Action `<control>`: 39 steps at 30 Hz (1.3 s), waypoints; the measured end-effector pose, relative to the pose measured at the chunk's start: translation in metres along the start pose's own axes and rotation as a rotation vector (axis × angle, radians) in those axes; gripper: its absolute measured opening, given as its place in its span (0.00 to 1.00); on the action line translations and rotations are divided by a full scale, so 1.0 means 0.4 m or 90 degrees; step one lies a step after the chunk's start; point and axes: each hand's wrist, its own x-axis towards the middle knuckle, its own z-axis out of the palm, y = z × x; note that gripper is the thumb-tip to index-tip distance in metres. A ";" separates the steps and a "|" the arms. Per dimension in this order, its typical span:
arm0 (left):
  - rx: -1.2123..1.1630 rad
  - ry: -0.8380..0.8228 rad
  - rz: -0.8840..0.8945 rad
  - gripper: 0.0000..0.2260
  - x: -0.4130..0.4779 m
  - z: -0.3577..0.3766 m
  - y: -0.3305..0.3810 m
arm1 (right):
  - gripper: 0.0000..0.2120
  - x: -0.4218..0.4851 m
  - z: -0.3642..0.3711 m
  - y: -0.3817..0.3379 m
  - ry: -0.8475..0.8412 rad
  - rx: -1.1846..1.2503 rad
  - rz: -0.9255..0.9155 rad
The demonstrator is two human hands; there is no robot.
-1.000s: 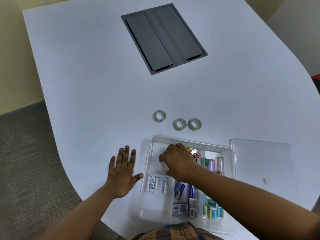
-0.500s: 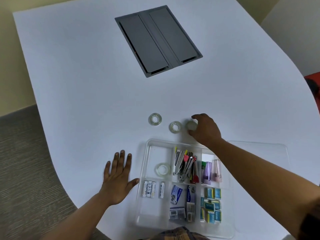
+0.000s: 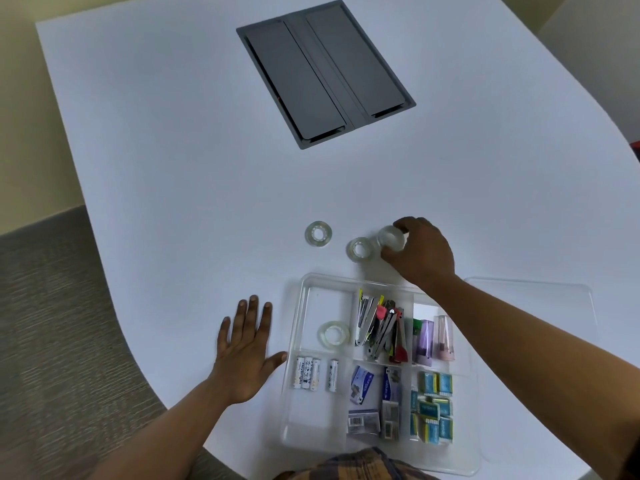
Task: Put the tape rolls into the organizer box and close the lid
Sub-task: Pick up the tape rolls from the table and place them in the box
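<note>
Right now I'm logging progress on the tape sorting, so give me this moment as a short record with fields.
rolls in organizer box: one, far-left compartment
rolls on table: two, left roll and middle roll
roll in hand: third roll, gripped by right hand
left hand: flat on table beside box, empty
lid: off, lying right of box

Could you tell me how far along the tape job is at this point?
One tape roll already lies in the organizer box. The right hand grips a second roll above the table. Two more rolls wait there, and the lid lies beside the box, not yet on. The left hand rests flat.
</note>
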 end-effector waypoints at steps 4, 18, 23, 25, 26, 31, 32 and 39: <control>-0.002 0.013 0.003 0.42 -0.002 0.002 -0.002 | 0.24 -0.079 -0.013 -0.065 -0.023 0.092 -0.130; -0.007 0.021 0.011 0.41 -0.003 0.003 -0.001 | 0.26 -0.239 0.112 -0.144 -0.285 -0.185 -0.367; -0.010 0.031 0.013 0.41 -0.004 0.007 -0.002 | 0.28 -0.251 0.140 -0.149 -0.297 -0.195 -0.370; -0.013 0.033 0.015 0.41 -0.003 0.007 -0.001 | 0.27 -0.258 0.143 -0.147 -0.303 -0.143 -0.352; -0.014 0.034 0.015 0.41 -0.003 0.007 -0.002 | 0.25 -0.260 0.140 -0.144 -0.300 -0.118 -0.350; -0.014 0.037 0.015 0.41 -0.003 0.011 -0.006 | 0.18 -0.263 0.088 -0.102 -0.190 -0.016 -0.310; -0.013 0.037 0.016 0.42 -0.003 0.012 -0.006 | 0.17 -0.262 0.075 -0.085 -0.142 -0.006 -0.309; -0.079 0.181 0.044 0.38 -0.022 -0.005 0.004 | 0.33 -0.259 0.049 0.061 -0.014 -0.128 -0.229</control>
